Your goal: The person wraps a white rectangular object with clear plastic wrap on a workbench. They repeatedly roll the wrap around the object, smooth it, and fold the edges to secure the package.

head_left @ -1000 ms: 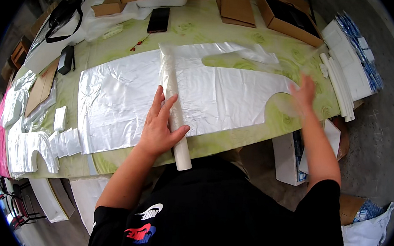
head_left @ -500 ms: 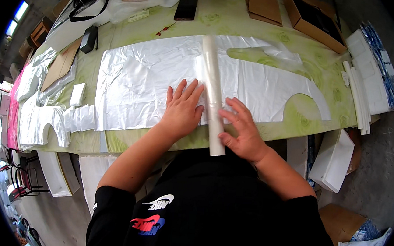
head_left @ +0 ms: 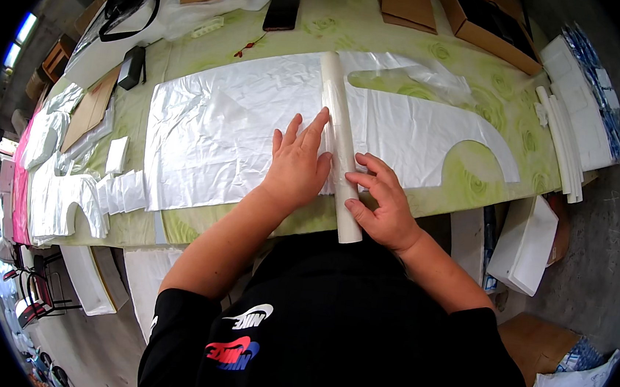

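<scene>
A white plastic apron-shaped sheet [head_left: 219, 141] lies spread on the table, wrinkled, with curved cut-outs toward its right end. Across it, pointing away from me, rests a long pale roll [head_left: 341, 137] that looks wrapped in thin film. The roll's near end sticks out past the sheet to the table's front edge. My left hand [head_left: 294, 159] is open over the sheet, palm down, its fingertips reaching the roll's left side. On the other side, my right hand [head_left: 384, 206] has its fingers apart, fingertips against the roll near its lower half.
Folded white plastic pieces [head_left: 66, 198] lie at the table's left end. Toward the back are a phone [head_left: 281, 12], a black bag [head_left: 131, 1] and an open cardboard box [head_left: 490, 29]. White tubes [head_left: 561, 145] lie at the right edge. A green-patterned cloth [head_left: 307, 226] covers the table.
My left hand has shifted up and right, against the roll. The roll has moved slightly right over the sheet, and my right hand stays beside it.
</scene>
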Demonstrator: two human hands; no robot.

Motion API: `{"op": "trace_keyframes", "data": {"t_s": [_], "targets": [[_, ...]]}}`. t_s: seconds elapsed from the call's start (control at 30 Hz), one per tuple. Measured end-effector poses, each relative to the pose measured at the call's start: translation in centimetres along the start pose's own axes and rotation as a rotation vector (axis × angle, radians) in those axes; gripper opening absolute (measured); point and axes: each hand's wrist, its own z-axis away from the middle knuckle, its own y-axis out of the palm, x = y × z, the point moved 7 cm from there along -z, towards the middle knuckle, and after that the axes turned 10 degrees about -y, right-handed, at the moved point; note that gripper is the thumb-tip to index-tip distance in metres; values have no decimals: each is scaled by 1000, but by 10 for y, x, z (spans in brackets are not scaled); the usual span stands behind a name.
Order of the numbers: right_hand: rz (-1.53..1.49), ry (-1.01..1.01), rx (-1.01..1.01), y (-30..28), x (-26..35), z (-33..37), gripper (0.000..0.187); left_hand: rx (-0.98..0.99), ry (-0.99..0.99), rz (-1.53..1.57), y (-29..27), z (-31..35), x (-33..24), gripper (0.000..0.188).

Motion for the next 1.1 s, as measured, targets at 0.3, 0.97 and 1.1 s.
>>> {"op": "trace_keyframes", "data": {"t_s": [0.3, 0.97, 1.1], "targets": [[-7, -108, 66, 15, 9, -10, 44, 62, -15, -227, 17, 1, 7, 81], [292, -116, -23, 19, 13, -48, 33, -93, 345, 88, -42, -3, 19, 32], [476, -98, 136, 50, -32, -75, 51, -16, 264, -16, -38, 21, 34, 58]]}}
